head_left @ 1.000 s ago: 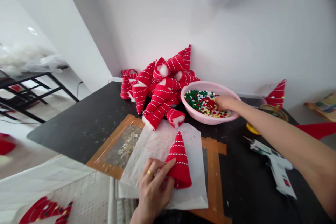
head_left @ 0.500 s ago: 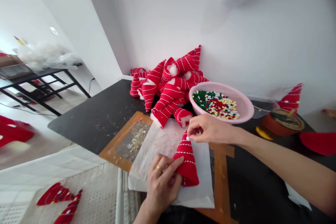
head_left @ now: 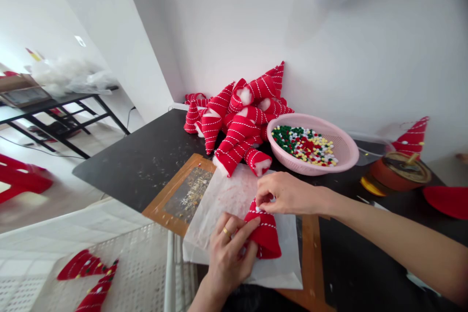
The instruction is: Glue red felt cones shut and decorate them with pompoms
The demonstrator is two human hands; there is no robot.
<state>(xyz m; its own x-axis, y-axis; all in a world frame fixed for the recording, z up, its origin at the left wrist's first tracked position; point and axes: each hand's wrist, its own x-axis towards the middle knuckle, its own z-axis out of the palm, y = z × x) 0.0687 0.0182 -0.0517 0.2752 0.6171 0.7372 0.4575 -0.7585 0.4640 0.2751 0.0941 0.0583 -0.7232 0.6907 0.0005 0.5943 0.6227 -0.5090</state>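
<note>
Right hand (head_left: 290, 194) pinches what looks like a small white pom-pom (head_left: 260, 209) at the tip of a red striped knit cone (head_left: 266, 237).

Its thumb and forefinger close together; the left hand's (head_left: 231, 255) curled fingers press the cone, lying on white paper (head_left: 288, 273) at lower centre.

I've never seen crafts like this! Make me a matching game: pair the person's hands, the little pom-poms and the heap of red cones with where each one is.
Things:
1. Right hand
2. Left hand
3. Pom-poms
4. Heap of red cones

Places:
A. Inside the pink basket
B. Piled against the wall
C. Around the lower part of the striped red cone
D. Pinching the top of the striped red cone

Pairs: 1-D, 2-C, 3-A, 4-B
</note>
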